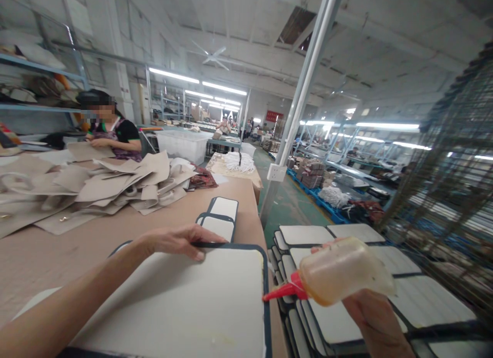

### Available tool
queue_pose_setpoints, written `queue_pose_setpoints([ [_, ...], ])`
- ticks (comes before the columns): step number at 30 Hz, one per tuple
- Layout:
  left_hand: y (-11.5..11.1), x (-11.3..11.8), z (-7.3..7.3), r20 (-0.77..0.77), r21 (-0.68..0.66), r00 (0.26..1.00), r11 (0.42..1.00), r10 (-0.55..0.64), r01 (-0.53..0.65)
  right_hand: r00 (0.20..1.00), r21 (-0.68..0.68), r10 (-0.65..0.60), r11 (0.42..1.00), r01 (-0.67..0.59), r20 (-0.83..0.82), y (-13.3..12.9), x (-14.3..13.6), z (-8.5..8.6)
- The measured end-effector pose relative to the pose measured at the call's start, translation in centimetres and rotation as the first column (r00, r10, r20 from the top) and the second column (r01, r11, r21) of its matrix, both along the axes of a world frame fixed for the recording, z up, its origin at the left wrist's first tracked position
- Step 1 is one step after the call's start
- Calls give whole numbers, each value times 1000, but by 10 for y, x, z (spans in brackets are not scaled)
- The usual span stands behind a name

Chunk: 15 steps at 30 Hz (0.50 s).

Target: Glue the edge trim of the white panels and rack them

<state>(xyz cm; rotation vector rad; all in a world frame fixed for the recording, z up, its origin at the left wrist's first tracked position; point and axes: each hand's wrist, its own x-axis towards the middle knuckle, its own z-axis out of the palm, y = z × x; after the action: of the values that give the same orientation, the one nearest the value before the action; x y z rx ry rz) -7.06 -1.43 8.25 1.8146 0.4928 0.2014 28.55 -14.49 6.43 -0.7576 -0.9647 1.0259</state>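
A white rectangular panel [185, 296] with a dark navy border lies in front of me at the table's right edge. My left hand [179, 241] grips the panel's far edge, thumb on the white face and fingers over the border. In my right hand [365, 301] is a translucent glue bottle [346, 270] with a red nozzle, tilted nearly sideways. Amber liquid shows low inside it. The nozzle tip meets the panel's right border, where a thin yellowish line runs along the seam. The bottle hides most of my right fingers.
Smaller bordered panels [221, 214] lie beyond on the brown table [169, 229]. Stacks of similar panels [427, 296] stand to the right. Beige cut pieces [115, 183] are heaped at the left, near a seated person [115, 132]. A metal post [296, 101] with a socket rises beyond the table's edge.
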Motion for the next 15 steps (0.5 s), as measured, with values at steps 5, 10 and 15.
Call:
queue_pose_setpoints([
  [5, 4, -1, -2, 18, -38, 999, 999, 32, -31, 999, -10, -38, 999, 37, -37, 2, 0, -5],
  [10, 12, -7, -8, 21, -21, 997, 997, 77, -76, 999, -23, -1, 1000, 0, -40, 3, -7, 6],
  [15, 18, -11, -11, 30, -13, 994, 995, 101, -101, 1000, -27, 15, 1000, -14, 26, 3, -6, 7],
])
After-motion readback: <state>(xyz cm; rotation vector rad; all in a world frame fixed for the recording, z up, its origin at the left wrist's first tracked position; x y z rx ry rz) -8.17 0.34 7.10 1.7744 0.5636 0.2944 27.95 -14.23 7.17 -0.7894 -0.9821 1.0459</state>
